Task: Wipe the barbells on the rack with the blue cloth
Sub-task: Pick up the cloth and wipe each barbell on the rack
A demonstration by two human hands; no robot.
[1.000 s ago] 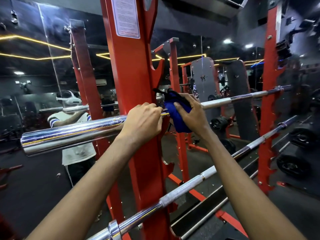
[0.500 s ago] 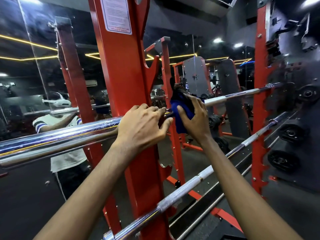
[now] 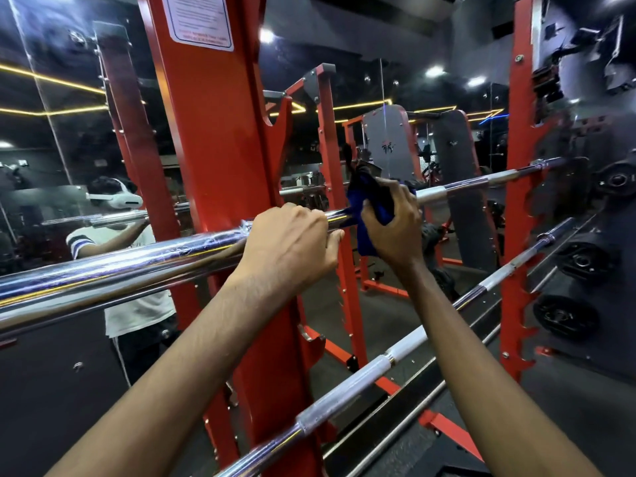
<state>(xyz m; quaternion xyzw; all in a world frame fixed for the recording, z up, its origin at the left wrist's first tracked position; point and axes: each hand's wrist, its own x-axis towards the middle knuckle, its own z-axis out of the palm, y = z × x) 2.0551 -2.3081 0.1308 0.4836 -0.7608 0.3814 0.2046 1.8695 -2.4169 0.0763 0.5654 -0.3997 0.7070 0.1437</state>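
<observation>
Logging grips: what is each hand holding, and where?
Left hand grips the upper chrome barbell at the red rack post; right hand holds the bunched blue cloth against the same bar.

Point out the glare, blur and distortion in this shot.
Head view: glare streaks the chrome upper barbell near the left hand; mirror reflects ceiling lights; wide-angle lens skews the red upright; cloth in the right hand and the plates at right sit dim and soft.

dim interior; small white ceiling spots (image 3: 434, 71) and yellow strip lights (image 3: 51, 80). glare streaks on chrome barbell (image 3: 120, 266). wide-angle bending at edges; mild softness.
</observation>
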